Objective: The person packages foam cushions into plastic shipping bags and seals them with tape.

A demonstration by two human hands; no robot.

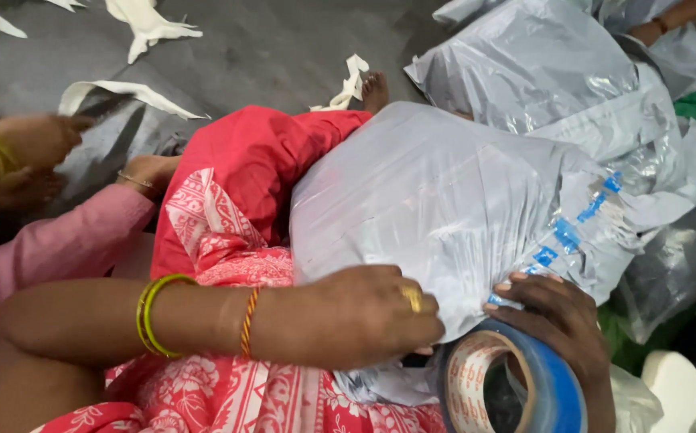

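Head view: a bulky grey plastic parcel [452, 208] rests on the person's lap, over red patterned cloth [227, 208], already crossed by strips of blue tape. The left hand [364, 313] lies flat on the parcel's near edge, fingers pressed together and pushing the film down. The right hand [556, 321] grips a roll of blue tape [508, 385], fingers curled over its rim and fingertips touching the parcel. The film looks thin, slick and crinkly, the contents soft and yielding, probably light; a hold is likely surest with a flat palm on the bulge or at the taped seams. More grey bags [540, 64] lie beyond on the floor [267, 48].
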